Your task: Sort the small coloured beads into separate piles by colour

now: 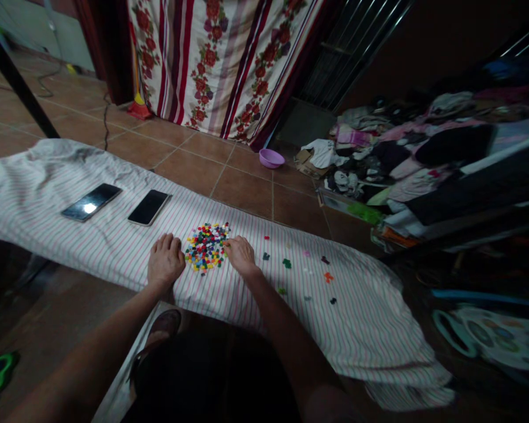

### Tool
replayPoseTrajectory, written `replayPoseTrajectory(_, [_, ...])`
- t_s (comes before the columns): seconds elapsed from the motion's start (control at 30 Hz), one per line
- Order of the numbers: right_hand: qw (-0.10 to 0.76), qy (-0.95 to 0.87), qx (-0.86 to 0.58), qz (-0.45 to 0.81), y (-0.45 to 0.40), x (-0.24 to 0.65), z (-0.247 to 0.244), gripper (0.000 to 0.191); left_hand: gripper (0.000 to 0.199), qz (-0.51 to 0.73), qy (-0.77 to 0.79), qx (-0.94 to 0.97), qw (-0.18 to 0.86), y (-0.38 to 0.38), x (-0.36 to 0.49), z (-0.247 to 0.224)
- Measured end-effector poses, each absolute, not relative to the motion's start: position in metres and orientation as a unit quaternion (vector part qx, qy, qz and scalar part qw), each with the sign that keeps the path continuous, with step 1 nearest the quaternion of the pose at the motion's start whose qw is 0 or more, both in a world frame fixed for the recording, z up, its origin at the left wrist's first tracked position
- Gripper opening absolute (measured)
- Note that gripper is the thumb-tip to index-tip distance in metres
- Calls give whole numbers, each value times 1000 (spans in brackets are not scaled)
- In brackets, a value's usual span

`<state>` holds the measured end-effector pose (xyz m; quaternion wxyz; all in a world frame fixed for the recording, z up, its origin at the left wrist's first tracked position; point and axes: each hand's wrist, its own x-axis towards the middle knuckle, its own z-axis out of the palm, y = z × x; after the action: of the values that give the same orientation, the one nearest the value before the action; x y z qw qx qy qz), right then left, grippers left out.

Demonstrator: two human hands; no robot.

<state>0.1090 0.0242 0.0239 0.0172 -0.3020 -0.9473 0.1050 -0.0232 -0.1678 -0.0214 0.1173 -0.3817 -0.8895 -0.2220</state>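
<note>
Mixed pile (206, 248) remained large | colour clusters (287, 264) already sat at its right | your left hand (165, 258) lay loosely open, apparently empty, leftward | your right hand (241, 254) pinched at its right edge, catch unclear

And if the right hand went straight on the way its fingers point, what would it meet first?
Most likely the coloured pile: the fingertips of the right hand are at its right edge, though whether they already touch its pieces is too small to tell.
</note>
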Motion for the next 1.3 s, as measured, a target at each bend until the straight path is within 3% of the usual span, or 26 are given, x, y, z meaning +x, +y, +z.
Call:
replayPoseTrajectory(0.33, [-1, -937, -330, 112, 26, 97, 31, 19, 29, -232, -889, -377, 120, -168, -22, -19])
replayPoseTrajectory(0.73, [97, -936, -297, 161, -6, 106, 33, 15, 31, -211, -885, -390, 141, -171, -23, -23])
replayPoseTrajectory(1.3, [133, -908, -334, 217, -21, 194, 22, 21, 28, -224, -882, -396, 126, -173, -19, -10])
